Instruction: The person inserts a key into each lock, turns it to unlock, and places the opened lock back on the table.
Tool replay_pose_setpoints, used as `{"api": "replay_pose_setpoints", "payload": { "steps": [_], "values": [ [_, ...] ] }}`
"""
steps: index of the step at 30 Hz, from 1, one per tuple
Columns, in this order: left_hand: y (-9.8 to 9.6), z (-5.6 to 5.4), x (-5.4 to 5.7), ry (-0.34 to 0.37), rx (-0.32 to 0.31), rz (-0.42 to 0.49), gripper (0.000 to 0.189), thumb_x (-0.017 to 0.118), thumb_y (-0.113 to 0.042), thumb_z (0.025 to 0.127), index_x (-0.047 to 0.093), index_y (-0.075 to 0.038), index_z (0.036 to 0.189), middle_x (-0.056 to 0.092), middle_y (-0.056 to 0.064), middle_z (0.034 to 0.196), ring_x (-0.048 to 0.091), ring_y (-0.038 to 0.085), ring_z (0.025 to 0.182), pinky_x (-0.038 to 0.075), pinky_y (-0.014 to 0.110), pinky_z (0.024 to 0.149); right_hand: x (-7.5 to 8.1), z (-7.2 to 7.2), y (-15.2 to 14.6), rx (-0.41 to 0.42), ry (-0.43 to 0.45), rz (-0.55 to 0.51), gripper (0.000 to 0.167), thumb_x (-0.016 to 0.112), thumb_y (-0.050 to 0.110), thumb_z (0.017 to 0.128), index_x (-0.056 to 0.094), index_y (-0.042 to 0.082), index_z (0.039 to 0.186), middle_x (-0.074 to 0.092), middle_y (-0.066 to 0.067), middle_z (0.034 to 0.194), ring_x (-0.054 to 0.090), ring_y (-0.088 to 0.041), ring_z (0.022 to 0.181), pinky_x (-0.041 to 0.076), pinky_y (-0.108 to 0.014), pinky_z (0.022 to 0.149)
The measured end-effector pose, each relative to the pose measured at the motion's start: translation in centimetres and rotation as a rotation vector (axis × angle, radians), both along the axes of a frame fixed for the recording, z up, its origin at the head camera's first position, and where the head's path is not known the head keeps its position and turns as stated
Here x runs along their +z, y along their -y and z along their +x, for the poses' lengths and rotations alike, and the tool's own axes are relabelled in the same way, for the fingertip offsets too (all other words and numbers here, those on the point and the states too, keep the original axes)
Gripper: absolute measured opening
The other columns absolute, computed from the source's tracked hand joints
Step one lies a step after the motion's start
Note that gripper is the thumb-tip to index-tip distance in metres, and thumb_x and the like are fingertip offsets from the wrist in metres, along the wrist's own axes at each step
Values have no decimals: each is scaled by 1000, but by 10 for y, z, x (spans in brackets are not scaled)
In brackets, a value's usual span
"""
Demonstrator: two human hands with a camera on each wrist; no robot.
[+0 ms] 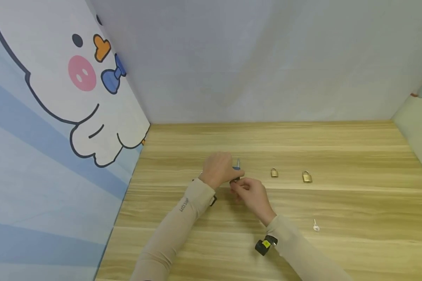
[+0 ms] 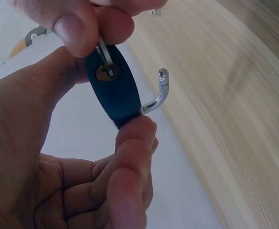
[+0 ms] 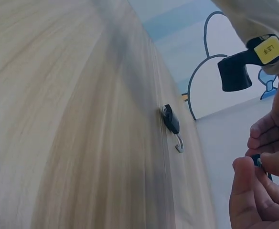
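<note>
My left hand [image 1: 218,168] grips a blue padlock [image 2: 120,95] by its two ends, between thumb and fingers. Its silver shackle [image 2: 162,90] stands out with the tip free. My right hand [image 1: 256,195] pinches a small key [image 2: 102,51], whose blade sits at the keyhole in the padlock's end face. The head of the key is hidden by the fingertips. In the right wrist view, a dark padlock [image 3: 170,119] lies on the table with its shackle sticking out; from the head it is mostly behind my left hand.
Two small brass padlocks, a smaller one [image 1: 274,172] and a larger one [image 1: 307,177], lie to the right of my hands on the wooden table [image 1: 365,156]. Nearer the front right lies a loose silver key [image 1: 315,225]. A patterned wall [image 1: 56,156] borders the left side.
</note>
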State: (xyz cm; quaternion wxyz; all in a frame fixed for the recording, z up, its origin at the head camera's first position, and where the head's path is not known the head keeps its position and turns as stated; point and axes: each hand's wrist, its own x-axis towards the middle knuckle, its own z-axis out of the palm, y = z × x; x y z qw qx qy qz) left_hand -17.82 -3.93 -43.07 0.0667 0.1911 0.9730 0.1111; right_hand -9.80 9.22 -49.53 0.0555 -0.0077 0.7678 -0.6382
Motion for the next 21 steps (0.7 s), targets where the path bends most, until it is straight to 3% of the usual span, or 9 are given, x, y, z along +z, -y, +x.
{"api": "replay_pose_setpoints", "payload": {
  "steps": [7, 11, 21],
  "values": [
    [1, -1, 1, 2, 9, -9, 49, 69, -42, 84, 40, -17, 54, 25, -9, 46, 20, 5, 41, 19, 21, 38, 8, 2, -5, 36, -8, 74, 17, 67, 17, 97, 72, 1, 98, 74, -8, 93, 71, -28, 73, 58, -40, 67],
    [1, -1, -3, 19, 21, 1, 50, 71, -43, 85, 42, -17, 53, 27, -8, 45, 22, 6, 40, 20, 21, 38, 10, 4, -12, 42, -69, 199, 12, 71, 16, 93, 72, 5, 97, 73, -5, 93, 71, -24, 82, 57, -38, 71],
    [1, 1, -21, -30, -11, -47, 56, 71, -49, 85, 39, -17, 52, 24, -9, 45, 20, 5, 40, 19, 21, 37, 15, 8, -37, 55, -173, 366, 13, 73, 16, 92, 69, 7, 101, 71, -1, 93, 67, -17, 84, 55, -38, 75]
  ]
}}
